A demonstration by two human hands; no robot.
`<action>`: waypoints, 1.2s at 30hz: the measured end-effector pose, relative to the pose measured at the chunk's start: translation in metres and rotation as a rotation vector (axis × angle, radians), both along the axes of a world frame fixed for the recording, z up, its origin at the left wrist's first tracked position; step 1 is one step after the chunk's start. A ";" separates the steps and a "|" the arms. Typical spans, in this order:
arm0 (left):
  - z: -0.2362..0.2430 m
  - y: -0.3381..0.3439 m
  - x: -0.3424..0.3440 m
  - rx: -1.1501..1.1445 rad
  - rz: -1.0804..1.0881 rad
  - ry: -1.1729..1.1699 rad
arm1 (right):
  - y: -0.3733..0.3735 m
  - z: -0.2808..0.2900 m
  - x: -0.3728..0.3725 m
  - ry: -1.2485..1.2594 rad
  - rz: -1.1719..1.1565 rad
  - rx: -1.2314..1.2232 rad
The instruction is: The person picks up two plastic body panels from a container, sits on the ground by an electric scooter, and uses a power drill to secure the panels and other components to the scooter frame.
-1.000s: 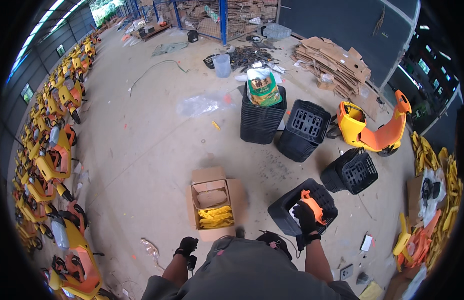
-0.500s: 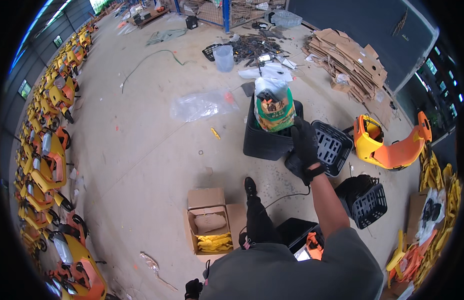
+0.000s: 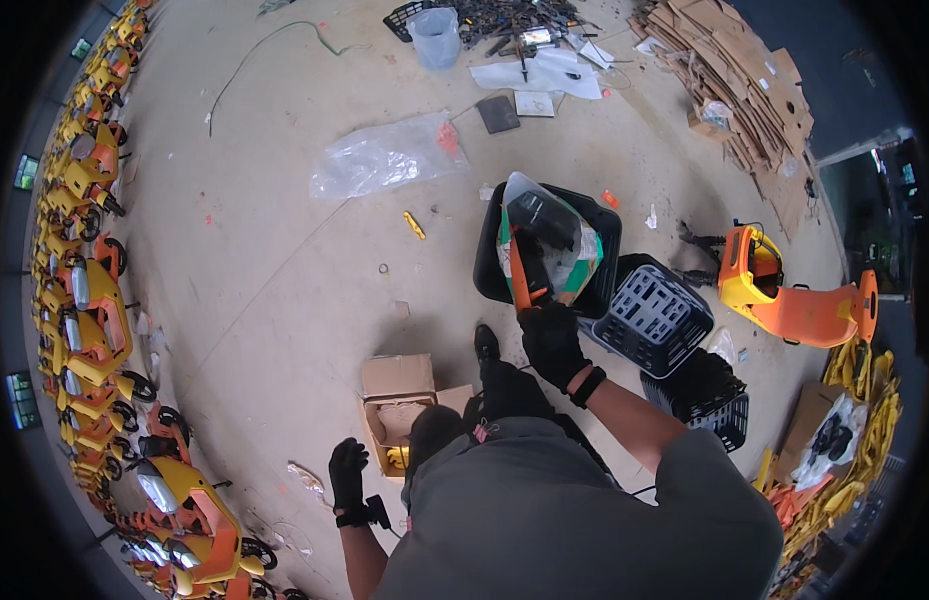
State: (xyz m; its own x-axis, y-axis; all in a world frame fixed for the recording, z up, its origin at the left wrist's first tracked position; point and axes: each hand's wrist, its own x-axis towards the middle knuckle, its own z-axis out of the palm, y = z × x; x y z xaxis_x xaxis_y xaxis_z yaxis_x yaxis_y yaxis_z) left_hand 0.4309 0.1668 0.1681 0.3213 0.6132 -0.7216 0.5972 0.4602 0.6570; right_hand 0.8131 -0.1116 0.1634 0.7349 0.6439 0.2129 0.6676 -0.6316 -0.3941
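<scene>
My right hand (image 3: 553, 345), in a black glove, is at the near rim of a green and white plastic sack (image 3: 591, 262). Its fingers look closed, but what they grip is hidden. The sack sits in a black plastic basket (image 3: 490, 262) and gapes upward. Inside it are dark pieces (image 3: 545, 220) and a long orange piece (image 3: 523, 265), whose near end lies right at my fingers. My left hand (image 3: 348, 475), also gloved in black, hangs low at the left, holding nothing, its fingers loosely bent and apart. Black slatted baskets (image 3: 653, 312) lie right of the sack.
An open cardboard box (image 3: 397, 372) with yellow parts stands by my feet. An orange and yellow scooter body (image 3: 800, 305) lies at right. Clear plastic film (image 3: 385, 160) and a small yellow piece (image 3: 415, 225) lie on the floor. Yellow scooters (image 3: 95, 320) line the left; flattened cardboard (image 3: 735, 70) is piled far right.
I have come closer to the sack, now seen more from above. My right hand has moved from its right side to its near rim. My left hand has risen further into view.
</scene>
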 end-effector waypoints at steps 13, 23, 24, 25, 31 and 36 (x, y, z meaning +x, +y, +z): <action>0.025 0.067 0.258 0.385 -0.854 -0.064 | 0.003 0.067 0.010 0.182 -0.156 0.139; 0.026 -0.027 0.492 0.706 -1.758 -0.952 | 0.041 0.082 0.008 0.436 -0.613 -0.007; 0.004 -0.030 0.500 0.744 -1.833 -1.022 | 0.048 0.082 0.008 0.430 -0.622 0.010; 0.001 -0.035 0.507 0.781 -1.909 -1.089 | 0.054 0.079 0.007 0.429 -0.629 0.030; -0.033 -0.012 0.499 0.703 -2.289 -0.957 | 0.067 0.040 0.019 0.326 -0.853 0.159; -0.023 -0.004 0.497 0.507 -2.006 -1.194 | 0.078 0.005 0.034 0.415 -0.955 -0.123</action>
